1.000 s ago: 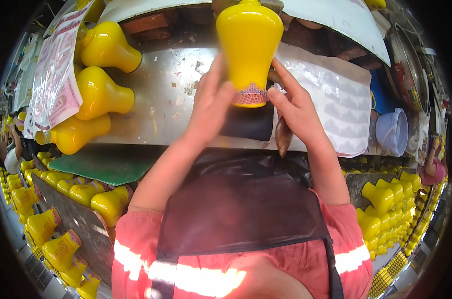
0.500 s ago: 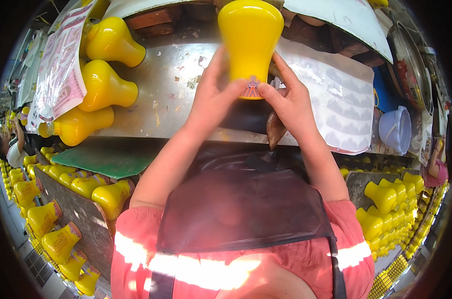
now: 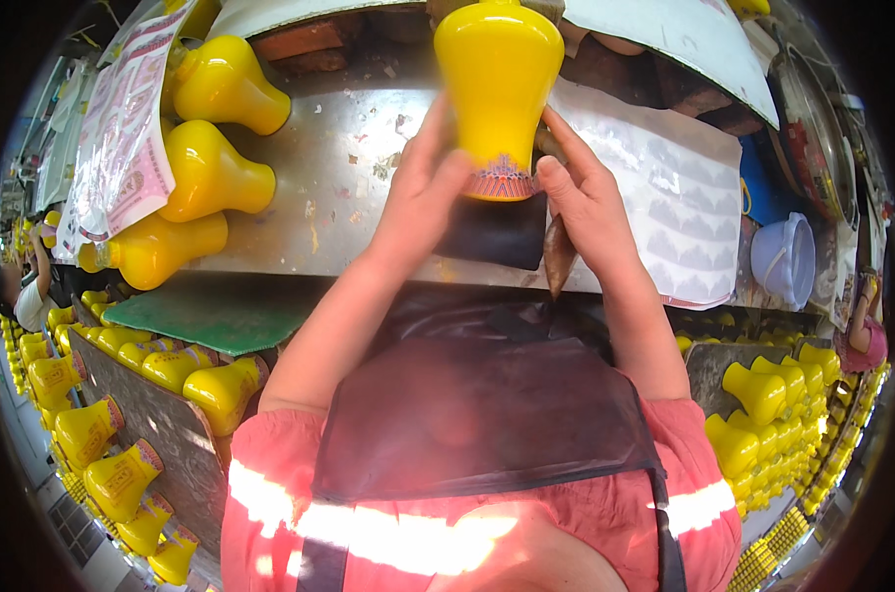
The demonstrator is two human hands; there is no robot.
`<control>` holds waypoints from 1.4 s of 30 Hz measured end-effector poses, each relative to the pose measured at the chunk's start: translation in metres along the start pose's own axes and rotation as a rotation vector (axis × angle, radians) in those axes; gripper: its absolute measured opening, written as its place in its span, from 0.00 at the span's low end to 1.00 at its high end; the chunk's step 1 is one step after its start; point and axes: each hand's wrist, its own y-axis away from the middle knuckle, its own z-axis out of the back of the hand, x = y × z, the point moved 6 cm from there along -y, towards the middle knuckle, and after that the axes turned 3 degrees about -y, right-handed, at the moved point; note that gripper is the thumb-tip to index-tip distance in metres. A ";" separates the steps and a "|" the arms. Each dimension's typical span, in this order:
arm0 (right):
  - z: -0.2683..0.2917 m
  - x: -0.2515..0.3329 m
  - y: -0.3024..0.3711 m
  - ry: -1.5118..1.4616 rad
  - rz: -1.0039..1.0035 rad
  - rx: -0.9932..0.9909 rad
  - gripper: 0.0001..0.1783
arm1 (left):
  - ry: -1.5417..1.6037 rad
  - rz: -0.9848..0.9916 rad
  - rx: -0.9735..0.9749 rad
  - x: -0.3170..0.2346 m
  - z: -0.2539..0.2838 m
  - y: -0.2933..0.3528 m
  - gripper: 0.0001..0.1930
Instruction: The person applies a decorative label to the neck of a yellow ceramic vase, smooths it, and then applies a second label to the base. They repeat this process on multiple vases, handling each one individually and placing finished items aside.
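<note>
While left hand (image 3: 420, 202) and right hand (image 3: 588, 197) loosely cup a yellow vase (image 3: 497, 84), patterned band (image 3: 503, 185) shows

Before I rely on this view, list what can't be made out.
In the head view:
Central yellow vase: top end cut off by the upper edge; far side turned away.
Brown pointed object: partly hidden by the right hand.
Middle vase at left: left end covered by the printed sheet.
Distant vases at lower right: too small to count.
</note>
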 end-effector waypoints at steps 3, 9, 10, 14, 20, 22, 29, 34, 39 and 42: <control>-0.001 0.000 0.001 0.015 0.013 0.016 0.43 | 0.025 -0.009 0.006 0.001 0.000 0.001 0.40; -0.005 0.001 0.004 0.152 -0.033 -0.024 0.46 | -0.099 0.047 -0.068 0.005 0.001 0.002 0.42; -0.005 0.005 0.003 0.139 0.015 -0.052 0.47 | -0.107 0.054 -0.073 0.006 0.002 0.002 0.42; -0.006 0.011 0.003 0.124 -0.019 -0.033 0.47 | -0.062 0.064 -0.056 0.007 0.001 0.003 0.43; -0.008 0.012 0.002 0.133 -0.067 0.000 0.45 | -0.084 0.082 -0.053 0.010 0.002 0.005 0.43; -0.009 0.013 0.002 0.104 -0.053 -0.007 0.45 | -0.064 0.045 -0.040 0.009 0.001 0.004 0.43; -0.009 0.016 0.004 0.033 -0.078 -0.011 0.45 | -0.071 0.042 -0.055 0.010 0.001 0.005 0.43; -0.006 0.008 0.001 0.125 0.001 -0.018 0.45 | -0.130 0.038 -0.061 0.009 0.001 0.004 0.44; -0.004 -0.004 0.001 0.132 0.013 -0.026 0.44 | -0.081 0.040 -0.073 0.008 0.000 0.003 0.43; 0.010 -0.006 -0.002 0.019 -0.133 -0.078 0.28 | -0.053 0.038 -0.054 0.005 0.000 0.003 0.44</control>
